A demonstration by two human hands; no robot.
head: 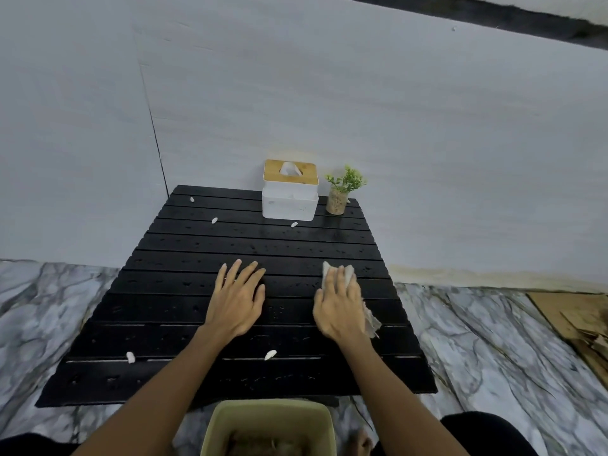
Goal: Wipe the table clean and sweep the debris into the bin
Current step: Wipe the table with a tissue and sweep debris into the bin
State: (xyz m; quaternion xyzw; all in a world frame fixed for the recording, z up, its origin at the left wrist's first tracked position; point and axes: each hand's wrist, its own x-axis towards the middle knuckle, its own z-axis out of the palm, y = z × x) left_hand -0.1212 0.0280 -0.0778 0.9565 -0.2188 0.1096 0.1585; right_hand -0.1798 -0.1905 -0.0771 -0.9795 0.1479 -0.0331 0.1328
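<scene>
A low black slatted table (184, 324) carries water drops and several small white scraps of debris, for example one scrap (270, 355) near the front and another scrap (214, 220) further back. My right hand (339, 307) presses a crumpled whitish tissue (332, 273) flat on the right half of the table. My left hand (238, 299) lies flat on the middle of the table, fingers spread, holding nothing. A pale green bin (217, 422) stands on the floor just below the table's front edge, with brownish waste inside.
A white tissue box with a wooden lid (290, 199) and a small potted plant (340, 192) stand at the table's back edge against the grey wall. Marble floor surrounds the table. Cardboard pieces (575, 320) lie on the floor at the right.
</scene>
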